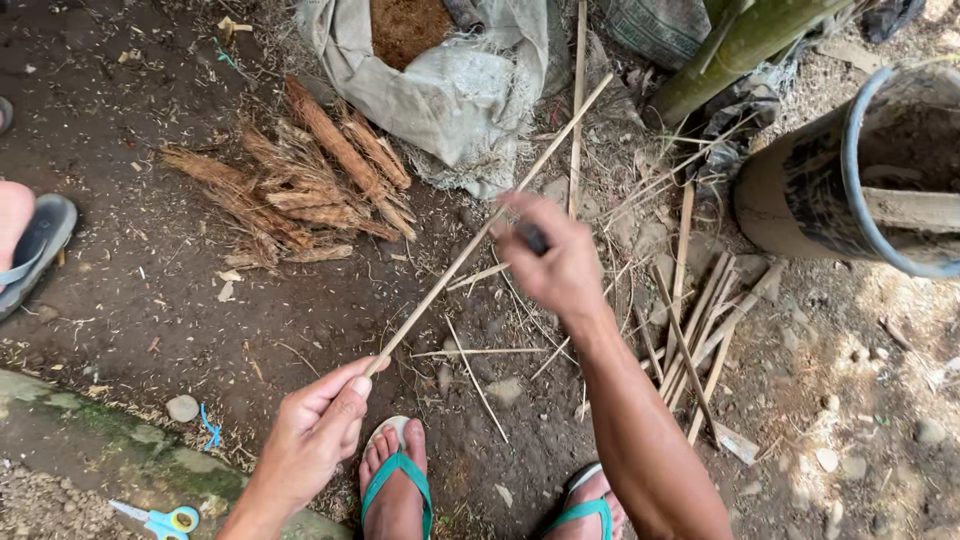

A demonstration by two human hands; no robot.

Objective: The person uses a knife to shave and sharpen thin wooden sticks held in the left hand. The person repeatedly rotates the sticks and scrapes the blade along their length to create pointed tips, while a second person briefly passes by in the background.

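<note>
So the person is looking down at a dirt floor (150, 300), feet in teal flip-flops (398, 478) at the bottom of the view. The left hand (318, 430) is closed around the near end of a long thin bamboo stick (470, 245), pinching it between thumb and fingers, and the stick runs up and to the right, slanted, toward a grey woven sack (450, 90). The right hand (552, 262) is curled shut on a dark-handled tool (532, 238), probably a small knife, though the blade is hidden behind the fingers so it's hard to be sure. That hand sits right against the stick about halfway along it. Just right of the right forearm lies a loose bundle of split bamboo strips (700, 340) on the ground. Up left there's a pile of brown coconut husk pieces (300, 185), just beside the sack, which is open and shows brown fibre inside. A dark bucket with a blue rim (860, 170) stands on the right edge, and a green bamboo pole (740, 45) leans near it. Blue-handled scissors (160, 520) lie at the bottom left, well apart from both hands, and another person's foot in a grey sandal (35, 245) pokes in from the left edge.
</note>
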